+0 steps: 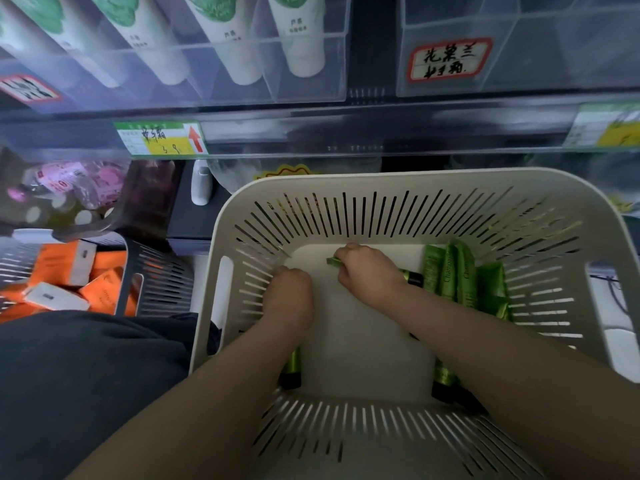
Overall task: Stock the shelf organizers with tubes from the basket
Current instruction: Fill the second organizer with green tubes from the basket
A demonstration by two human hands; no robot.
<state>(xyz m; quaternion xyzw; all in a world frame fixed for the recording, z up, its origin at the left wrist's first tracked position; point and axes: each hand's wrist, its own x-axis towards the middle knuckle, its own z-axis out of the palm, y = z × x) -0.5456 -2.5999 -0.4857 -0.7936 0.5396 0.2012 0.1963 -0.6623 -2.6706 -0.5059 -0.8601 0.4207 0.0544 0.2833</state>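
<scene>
Left forearm (214, 393) and right forearm (485, 358) come in from the near edge, both hands down inside the white basket (381, 188). My right hand (369, 273) is curled round a green tube (333, 261); its flat end pokes out left of the knuckles, over the bare basket floor. My left hand (289, 294) sits by the basket's left wall with its fingers folded under, and I can't tell if it holds anything. More tubes (457, 278) are piled against the right wall, with a loose tube (292, 363) under the left forearm. On the far side, the left organizer (304, 88) holds white-and-green tubes (239, 53). The right organizer (536, 46) carries a red-bordered label (450, 60). A grey basket (162, 282) of orange boxes (104, 271) sits left of the white one.
</scene>
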